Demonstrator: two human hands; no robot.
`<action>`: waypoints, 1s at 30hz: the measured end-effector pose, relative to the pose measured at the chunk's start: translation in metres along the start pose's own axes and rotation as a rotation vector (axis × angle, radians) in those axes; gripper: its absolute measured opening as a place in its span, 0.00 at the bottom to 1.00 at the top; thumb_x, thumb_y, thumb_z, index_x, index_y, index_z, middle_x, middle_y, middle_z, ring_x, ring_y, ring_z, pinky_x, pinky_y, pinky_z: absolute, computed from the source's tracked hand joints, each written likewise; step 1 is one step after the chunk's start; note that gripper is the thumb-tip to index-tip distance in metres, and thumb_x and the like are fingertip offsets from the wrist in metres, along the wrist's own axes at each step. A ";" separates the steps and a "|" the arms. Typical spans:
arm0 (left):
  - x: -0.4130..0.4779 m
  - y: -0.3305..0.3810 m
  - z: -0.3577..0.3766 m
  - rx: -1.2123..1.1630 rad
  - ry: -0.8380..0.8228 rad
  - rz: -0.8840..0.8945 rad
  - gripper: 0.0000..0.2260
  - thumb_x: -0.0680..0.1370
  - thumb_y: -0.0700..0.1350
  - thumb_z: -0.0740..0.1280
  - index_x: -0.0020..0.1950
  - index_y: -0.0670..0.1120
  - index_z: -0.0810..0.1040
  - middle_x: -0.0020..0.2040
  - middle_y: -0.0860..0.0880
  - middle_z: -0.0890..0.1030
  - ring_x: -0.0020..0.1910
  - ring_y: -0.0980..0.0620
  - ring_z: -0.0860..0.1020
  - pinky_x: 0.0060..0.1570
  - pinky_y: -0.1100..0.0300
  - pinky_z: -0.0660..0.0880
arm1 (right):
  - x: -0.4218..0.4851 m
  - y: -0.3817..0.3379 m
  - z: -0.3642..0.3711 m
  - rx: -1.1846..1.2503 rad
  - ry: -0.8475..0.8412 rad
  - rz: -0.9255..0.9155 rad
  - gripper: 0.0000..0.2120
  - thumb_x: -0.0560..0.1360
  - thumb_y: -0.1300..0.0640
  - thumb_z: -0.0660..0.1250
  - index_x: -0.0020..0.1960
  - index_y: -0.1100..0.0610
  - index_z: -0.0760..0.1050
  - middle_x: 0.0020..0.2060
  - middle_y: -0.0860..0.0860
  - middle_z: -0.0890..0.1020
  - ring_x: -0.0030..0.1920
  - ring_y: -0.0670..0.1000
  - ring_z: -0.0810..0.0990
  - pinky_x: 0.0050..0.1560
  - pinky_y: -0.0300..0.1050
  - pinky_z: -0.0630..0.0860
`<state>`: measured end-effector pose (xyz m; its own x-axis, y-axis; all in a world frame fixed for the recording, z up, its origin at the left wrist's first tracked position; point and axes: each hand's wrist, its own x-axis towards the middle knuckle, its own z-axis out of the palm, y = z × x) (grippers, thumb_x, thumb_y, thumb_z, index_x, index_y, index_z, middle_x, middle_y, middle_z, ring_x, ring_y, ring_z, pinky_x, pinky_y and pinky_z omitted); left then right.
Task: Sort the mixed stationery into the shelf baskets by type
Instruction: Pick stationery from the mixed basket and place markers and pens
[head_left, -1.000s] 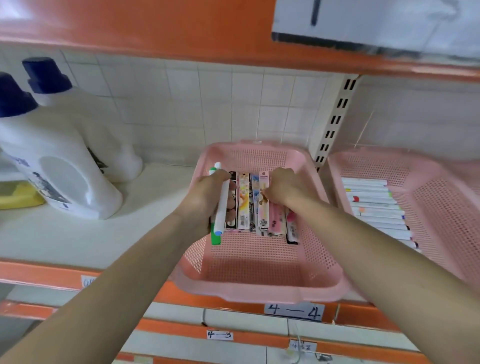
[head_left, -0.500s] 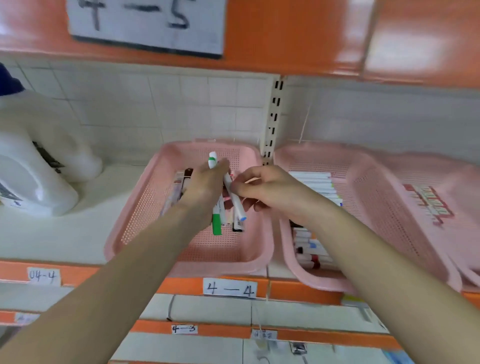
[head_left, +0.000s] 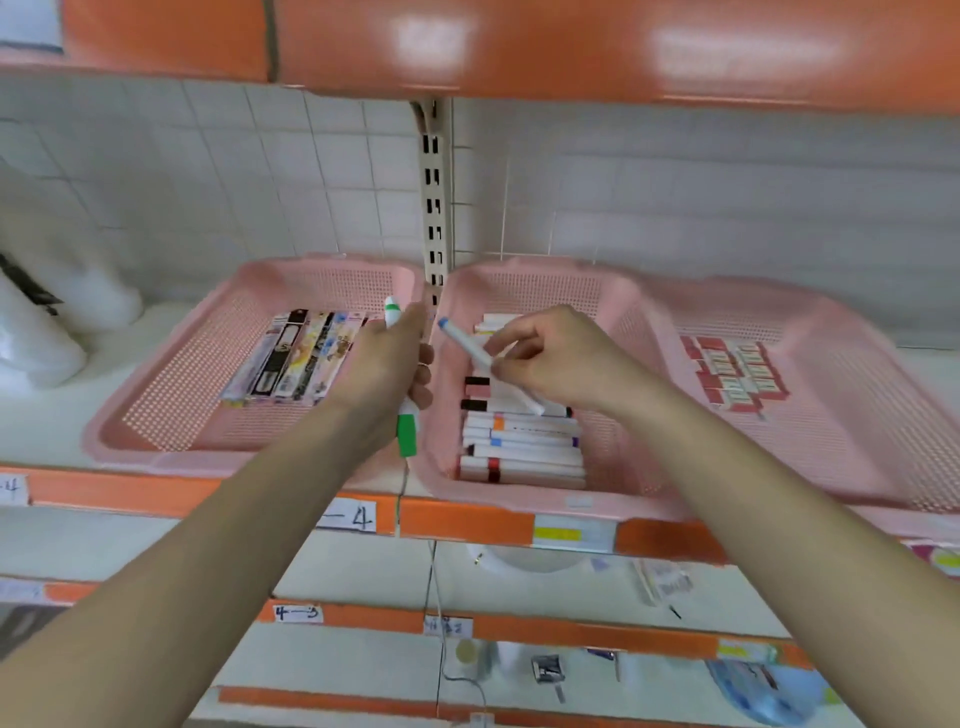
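Head view: beside the left basket of flat packs, the left hand grips a green-capped marker, seemingly waiting its turn. The right hand pinches a blue-tipped marker above the middle basket, probably to lay it among matching markers.

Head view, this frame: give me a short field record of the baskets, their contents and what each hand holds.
left basket: flat printed packs, laid side by side
middle basket: white markers in a row
right basket: small red-and-white boxes
left hand: grips green-capped marker, between left and middle baskets
right hand: pinches blue-tipped marker above middle basket
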<state>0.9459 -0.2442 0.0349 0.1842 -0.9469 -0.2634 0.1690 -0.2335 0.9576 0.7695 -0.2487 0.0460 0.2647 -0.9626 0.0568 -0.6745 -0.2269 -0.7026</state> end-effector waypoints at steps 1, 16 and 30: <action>-0.002 0.000 -0.001 -0.033 0.003 -0.035 0.11 0.82 0.47 0.61 0.42 0.45 0.68 0.32 0.48 0.70 0.20 0.57 0.62 0.18 0.69 0.59 | -0.002 0.009 -0.001 -0.081 0.002 -0.013 0.09 0.72 0.58 0.72 0.52 0.49 0.84 0.39 0.43 0.83 0.35 0.36 0.78 0.36 0.26 0.69; -0.030 -0.009 -0.017 -0.178 -0.098 -0.060 0.13 0.83 0.44 0.61 0.40 0.43 0.73 0.33 0.47 0.73 0.27 0.53 0.69 0.27 0.62 0.69 | -0.006 0.054 0.029 -0.563 -0.151 0.076 0.05 0.74 0.53 0.71 0.50 0.51 0.79 0.50 0.51 0.80 0.49 0.54 0.79 0.48 0.45 0.76; -0.022 -0.005 0.001 0.045 -0.128 0.020 0.11 0.83 0.50 0.60 0.44 0.47 0.76 0.34 0.48 0.74 0.29 0.52 0.77 0.25 0.64 0.73 | -0.031 -0.025 0.040 0.354 -0.013 0.092 0.07 0.76 0.53 0.72 0.48 0.57 0.81 0.37 0.49 0.83 0.36 0.43 0.80 0.39 0.39 0.76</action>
<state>0.9397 -0.2227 0.0362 0.0618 -0.9713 -0.2297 0.1227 -0.2210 0.9675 0.8057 -0.2077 0.0336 0.2242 -0.9742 -0.0252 -0.4160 -0.0723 -0.9065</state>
